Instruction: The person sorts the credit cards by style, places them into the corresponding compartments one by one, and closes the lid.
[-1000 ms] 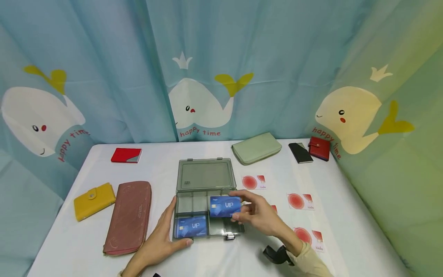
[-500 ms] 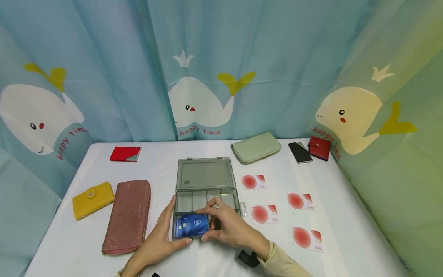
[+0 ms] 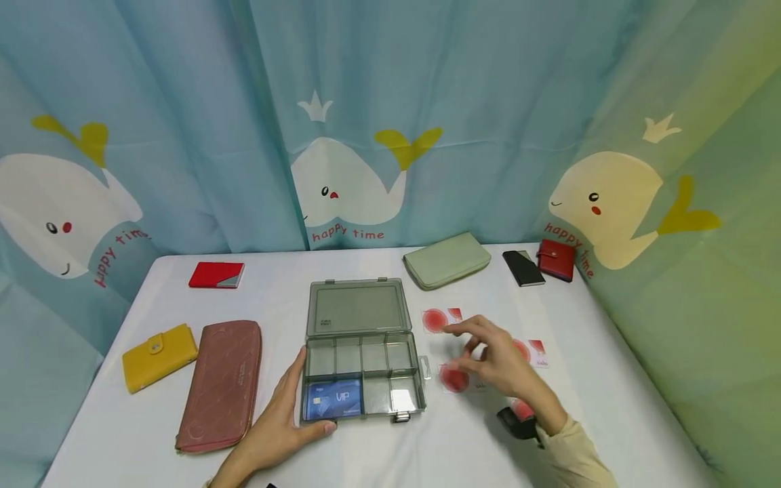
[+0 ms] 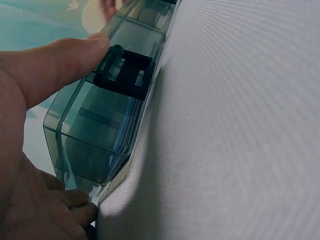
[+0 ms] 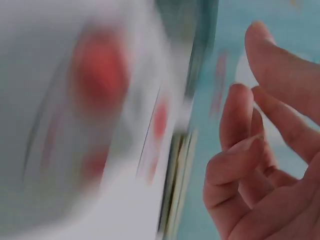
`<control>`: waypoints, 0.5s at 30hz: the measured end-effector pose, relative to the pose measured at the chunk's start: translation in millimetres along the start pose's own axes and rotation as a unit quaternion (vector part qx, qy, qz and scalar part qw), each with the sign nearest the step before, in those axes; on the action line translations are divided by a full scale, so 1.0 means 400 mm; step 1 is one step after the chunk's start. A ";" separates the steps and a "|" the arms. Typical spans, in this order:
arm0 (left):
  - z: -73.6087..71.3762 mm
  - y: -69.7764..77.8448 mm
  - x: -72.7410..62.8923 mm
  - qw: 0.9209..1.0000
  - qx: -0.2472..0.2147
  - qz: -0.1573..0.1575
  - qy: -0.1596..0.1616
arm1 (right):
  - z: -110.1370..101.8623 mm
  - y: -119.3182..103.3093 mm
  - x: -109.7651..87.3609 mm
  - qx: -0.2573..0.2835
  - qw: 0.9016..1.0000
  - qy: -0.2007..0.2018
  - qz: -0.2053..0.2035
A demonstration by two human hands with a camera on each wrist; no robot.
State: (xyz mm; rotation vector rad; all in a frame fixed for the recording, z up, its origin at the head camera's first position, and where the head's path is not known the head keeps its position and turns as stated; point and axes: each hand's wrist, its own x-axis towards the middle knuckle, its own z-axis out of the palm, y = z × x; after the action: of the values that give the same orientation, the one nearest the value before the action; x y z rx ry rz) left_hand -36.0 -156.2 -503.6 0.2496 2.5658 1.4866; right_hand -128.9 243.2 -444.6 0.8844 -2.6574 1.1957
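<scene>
A translucent grey divided box (image 3: pixel 319 355) lies with its lid (image 3: pixel 358 308) folded back. Blue VIP cards (image 3: pixel 333 398) fill its front left compartment. My left hand (image 3: pixel 277 420) holds the box by its left front corner; in the left wrist view the thumb (image 4: pixel 60 65) presses the front rim beside the latch (image 4: pixel 125 72). To the right, my right hand (image 3: pixel 497 359) is above white cards with red circles, its fingers bent and holding nothing. Near it are one such card (image 3: pixel 454 378), another behind (image 3: pixel 434 320), and one partly covered by the hand (image 3: pixel 538 352).
A pink long wallet (image 3: pixel 222 386) and a yellow wallet (image 3: pixel 160 358) lie left of the box. Behind are a red card case (image 3: pixel 213 274), a green wallet (image 3: pixel 447 261), a black card case (image 3: pixel 523 268) and a small red wallet (image 3: pixel 556 259). A curtain (image 3: pixel 256 135) closes the back.
My right hand has brought a blue VIP card into the box's front left compartment, let go, and moved right over the red-and-white cards. The left hand stays at the box.
</scene>
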 end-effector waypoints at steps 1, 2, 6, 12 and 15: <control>-0.001 0.000 0.000 1.000 -0.001 -0.003 0.000 | -0.033 0.029 -0.013 -0.018 1.000 0.010 0.009; -0.001 -0.001 0.000 1.000 -0.001 -0.005 0.000 | -0.065 0.056 -0.027 -0.034 0.999 0.015 0.023; -0.001 -0.003 0.000 1.000 -0.004 -0.007 -0.001 | -0.174 0.148 -0.089 -0.082 0.992 0.008 0.097; 0.000 -0.004 -0.001 1.000 -0.004 -0.008 -0.004 | -0.251 0.221 -0.158 -0.129 0.975 -0.037 0.178; 0.000 -0.003 -0.002 1.000 -0.007 -0.007 -0.003 | -0.250 0.236 -0.168 -0.135 0.971 -0.047 0.192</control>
State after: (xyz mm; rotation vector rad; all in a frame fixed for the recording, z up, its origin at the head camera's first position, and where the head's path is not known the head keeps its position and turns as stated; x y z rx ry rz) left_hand -35.5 -156.9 -504.6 0.2341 2.5474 1.4960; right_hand -139.2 395.5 -458.6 0.4029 -3.0662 0.8283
